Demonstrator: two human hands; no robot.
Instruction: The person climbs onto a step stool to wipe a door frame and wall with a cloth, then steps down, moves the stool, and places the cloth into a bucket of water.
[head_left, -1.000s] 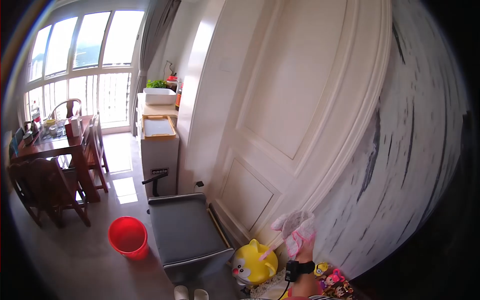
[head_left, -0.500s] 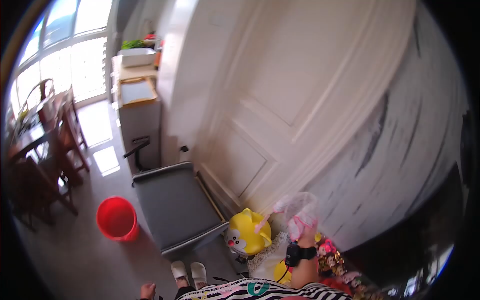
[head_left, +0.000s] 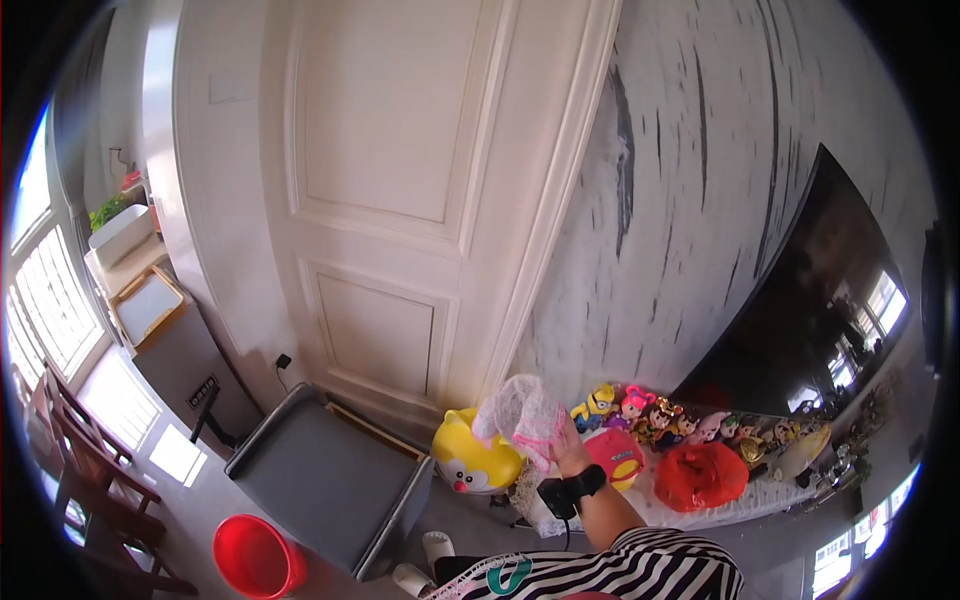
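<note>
My right hand [head_left: 570,455] is raised in front of me, its fingers closed around a sheer white-and-pink crumpled cloth [head_left: 522,408]. Whether this is lace or thin plastic I cannot tell. A black device is strapped to that wrist. Just left of the cloth, a yellow cartoon-faced container [head_left: 476,455] stands low by the door. Below and right of my hand lies a pink and yellow round item [head_left: 616,455]. My left hand is out of the picture.
A grey-topped cabinet [head_left: 325,470] stands by the door, a red bucket [head_left: 258,558] on the floor left of it. At right, a low white ledge [head_left: 745,512] holds several dolls [head_left: 665,420] and a red bag-like item [head_left: 700,476] under a dark television [head_left: 810,310].
My view has turned right, bringing the dolls, the red item and the television further in. My right hand still holds the sheer cloth. My left hand has left the picture.
</note>
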